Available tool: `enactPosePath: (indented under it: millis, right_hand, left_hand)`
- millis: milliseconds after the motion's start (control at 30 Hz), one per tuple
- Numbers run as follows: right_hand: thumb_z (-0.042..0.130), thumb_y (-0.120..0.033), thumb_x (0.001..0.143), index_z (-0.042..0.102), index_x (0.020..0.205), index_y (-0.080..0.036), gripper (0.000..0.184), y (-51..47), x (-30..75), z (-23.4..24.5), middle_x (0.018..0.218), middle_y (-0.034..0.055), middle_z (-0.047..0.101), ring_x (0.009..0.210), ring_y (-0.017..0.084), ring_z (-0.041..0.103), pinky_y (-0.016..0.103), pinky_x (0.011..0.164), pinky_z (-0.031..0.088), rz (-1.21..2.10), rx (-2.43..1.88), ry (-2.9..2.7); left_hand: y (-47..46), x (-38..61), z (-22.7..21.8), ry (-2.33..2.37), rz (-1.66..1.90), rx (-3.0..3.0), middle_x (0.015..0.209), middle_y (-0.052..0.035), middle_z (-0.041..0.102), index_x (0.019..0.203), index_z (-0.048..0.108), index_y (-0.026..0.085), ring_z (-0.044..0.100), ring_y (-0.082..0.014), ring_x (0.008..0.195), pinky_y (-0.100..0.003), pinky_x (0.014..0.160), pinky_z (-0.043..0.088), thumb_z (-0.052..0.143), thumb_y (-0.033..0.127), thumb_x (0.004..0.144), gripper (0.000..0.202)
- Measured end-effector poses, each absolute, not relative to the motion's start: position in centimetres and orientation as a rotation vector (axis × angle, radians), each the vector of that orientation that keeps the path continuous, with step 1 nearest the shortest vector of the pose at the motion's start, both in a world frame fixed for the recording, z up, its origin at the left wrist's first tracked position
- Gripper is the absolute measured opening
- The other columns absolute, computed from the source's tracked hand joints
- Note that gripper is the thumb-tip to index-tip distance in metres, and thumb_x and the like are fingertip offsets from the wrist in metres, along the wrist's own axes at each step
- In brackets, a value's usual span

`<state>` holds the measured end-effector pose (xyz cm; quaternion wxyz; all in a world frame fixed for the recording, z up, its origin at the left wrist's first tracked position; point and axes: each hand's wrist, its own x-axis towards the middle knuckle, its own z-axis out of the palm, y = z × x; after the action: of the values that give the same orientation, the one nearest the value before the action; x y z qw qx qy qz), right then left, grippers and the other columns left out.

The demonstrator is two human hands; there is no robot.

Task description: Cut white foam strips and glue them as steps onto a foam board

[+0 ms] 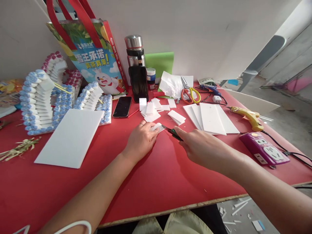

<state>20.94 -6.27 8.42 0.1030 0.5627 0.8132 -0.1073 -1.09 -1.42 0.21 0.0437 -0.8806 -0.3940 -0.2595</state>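
Note:
My left hand [143, 136] rests on the table with its fingers closed on a small white foam board piece [159, 127]. In my right hand [195, 143] is a utility knife [175, 134], its dark blade reaching to the right end of that piece. Just beyond my fingers lies a loose pile of small white foam board pieces [152, 109]. Two stacked foam strips [176, 117] sit a little to the right of the pile. Larger white foam sheets [212, 118] are fanned out past my right hand.
Left stand white models with blue tips [39, 104] beside a big white board [70, 138]. Behind are a gift bag [97, 58], a phone [122, 107], a thermos [135, 48] and scissors [188, 91]. Right lie a yellow glue gun [248, 118] and a purple power strip [265, 149].

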Motion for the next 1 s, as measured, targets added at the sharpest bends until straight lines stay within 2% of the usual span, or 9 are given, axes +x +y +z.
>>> enactPosePath:
  millis: [167, 367, 433, 533, 633, 733, 833, 900, 1000]
  right_hand:
    - [0.046, -0.009, 0.092, 0.036, 0.156, -0.009, 0.064, -7.9, 21.7, 7.8, 0.082, 0.0108, 0.070, 0.072, 0.027, 0.068, 0.032, 0.053, 0.025, -0.287, 1.680, 2.357]
    - [0.046, -0.009, 0.091, 0.033, 0.159, -0.015, 0.070, -9.7, 23.0, 7.3, 0.084, 0.0099, 0.072, 0.071, 0.027, 0.069, 0.031, 0.052, 0.028, -0.441, 1.774, 2.334]
    - [0.045, -0.016, 0.094, 0.043, 0.152, -0.020, 0.058, -9.8, 24.1, 7.6, 0.079, 0.0070, 0.071, 0.066, 0.025, 0.067, 0.029, 0.050, 0.029, -0.528, 1.812, 2.407]
    - [0.048, -0.034, 0.097, 0.063, 0.112, -0.024, 0.024, -8.8, 25.3, 8.7, 0.065, 0.0017, 0.064, 0.054, 0.020, 0.058, 0.028, 0.049, 0.030, -0.581, 2.019, 2.479]
    - [0.053, -0.042, 0.093, 0.051, 0.081, -0.024, 0.022, -5.8, 24.5, 9.5, 0.059, -0.0008, 0.055, 0.048, 0.017, 0.049, 0.028, 0.048, 0.029, -0.538, 2.316, 2.489]
    - [0.055, -0.038, 0.091, 0.044, 0.081, -0.025, 0.020, -1.7, 22.0, 8.8, 0.068, -0.0023, 0.055, 0.055, 0.014, 0.049, 0.027, 0.050, 0.032, -0.908, 2.332, 2.662]
    - [0.055, -0.038, 0.090, 0.038, 0.081, -0.026, 0.023, 1.5, 19.8, 6.5, 0.065, -0.0061, 0.042, 0.053, 0.013, 0.042, 0.026, 0.049, 0.032, -1.341, 2.436, 2.571]
    - [0.056, -0.038, 0.090, 0.037, 0.082, -0.026, 0.023, 2.3, 19.2, 4.8, 0.065, -0.0064, 0.041, 0.053, 0.013, 0.042, 0.026, 0.048, 0.032, -1.407, 2.536, 2.458]
    - [0.056, -0.039, 0.090, 0.042, 0.087, -0.025, 0.020, 2.1, 19.1, 3.1, 0.070, -0.0039, 0.052, 0.057, 0.014, 0.051, 0.026, 0.048, 0.036, -1.440, 2.611, 2.382]
  left_hand:
    - [-1.4, -1.1, 0.1, -1.202, -0.787, -2.706, 0.107, -0.0104, 0.073, 0.109, 0.078, 0.020, 0.061, -0.0199, 0.087, -0.035, 0.079, 0.050, 0.053, 0.017, 0.100, 0.026]
    - [-1.4, -1.1, 0.0, -1.177, -0.797, -2.698, 0.104, -0.0097, 0.075, 0.103, 0.078, 0.019, 0.063, -0.0200, 0.084, -0.036, 0.078, 0.050, 0.055, 0.012, 0.097, 0.025]
    - [-1.4, -1.2, -0.1, -1.194, -0.825, -2.696, 0.104, -0.0080, 0.076, 0.101, 0.077, 0.020, 0.062, -0.0192, 0.079, -0.036, 0.077, 0.050, 0.055, 0.012, 0.096, 0.024]
    - [-1.1, -1.6, -0.2, -1.249, -0.959, -2.706, 0.110, -0.0066, 0.077, 0.108, 0.074, 0.021, 0.067, -0.0211, 0.088, -0.038, 0.083, 0.052, 0.059, 0.013, 0.093, 0.022]
    - [-0.5, -2.4, -0.1, -1.372, -1.126, -2.632, 0.117, -0.0068, 0.076, 0.121, 0.068, 0.021, 0.069, -0.0243, 0.100, -0.040, 0.091, 0.053, 0.064, 0.017, 0.089, 0.033]
    - [0.2, -3.5, 0.2, -1.505, -1.252, -2.490, 0.116, -0.0068, 0.076, 0.125, 0.066, 0.021, 0.069, -0.0234, 0.095, -0.039, 0.090, 0.053, 0.066, 0.022, 0.088, 0.036]
    - [0.9, -4.4, 0.2, -1.572, -1.327, -2.407, 0.113, -0.0065, 0.076, 0.127, 0.065, 0.022, 0.067, -0.0206, 0.086, -0.038, 0.088, 0.054, 0.066, 0.023, 0.088, 0.039]
    - [1.2, -4.8, 0.0, -1.598, -1.371, -2.375, 0.113, -0.0065, 0.075, 0.128, 0.065, 0.022, 0.066, -0.0202, 0.086, -0.039, 0.089, 0.054, 0.066, 0.023, 0.088, 0.040]
    - [1.4, -4.9, -0.3, -1.654, -1.475, -2.359, 0.116, -0.0077, 0.075, 0.131, 0.063, 0.021, 0.066, -0.0206, 0.090, -0.039, 0.088, 0.055, 0.066, 0.025, 0.089, 0.043]
